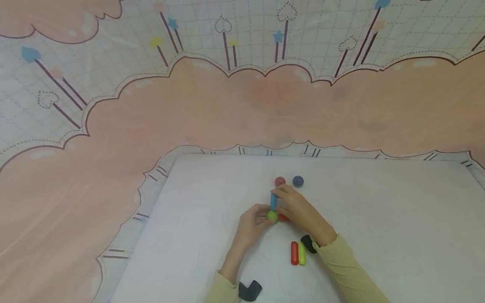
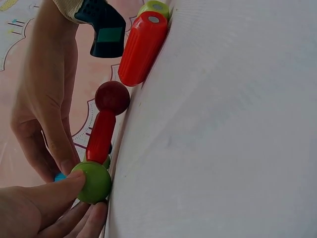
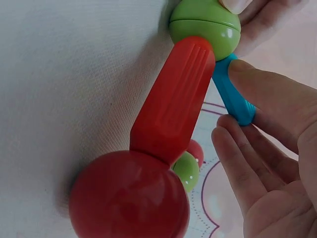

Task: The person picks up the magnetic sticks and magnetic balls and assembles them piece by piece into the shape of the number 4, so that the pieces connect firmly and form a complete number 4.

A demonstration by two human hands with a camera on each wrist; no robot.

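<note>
My left hand [image 1: 251, 224] pinches a green ball [image 2: 95, 183] with a seam around it, thumb on one side and fingers below. A red ridged rod [image 3: 171, 96] runs from this ball to a dark red ball [image 3: 129, 196], forming one chain close over the white surface. With thumb and fingers, my right hand [image 1: 301, 208] grips a short blue rod [image 3: 234, 96]. One end of that rod meets the green ball in the right wrist view. In the head view the blue rod points away from me, and my right hand hides the dark red ball.
Beyond my hands lie a red ball [image 1: 280, 181] and a dark blue ball [image 1: 298, 181]. Nearer me, a red rod [image 1: 294, 253] and a yellow-green rod [image 1: 302, 253] lie side by side, close to the right wrist's black device [image 1: 308, 243]. Patterned cloth [image 1: 265, 113] surrounds the white tabletop [image 1: 379, 231].
</note>
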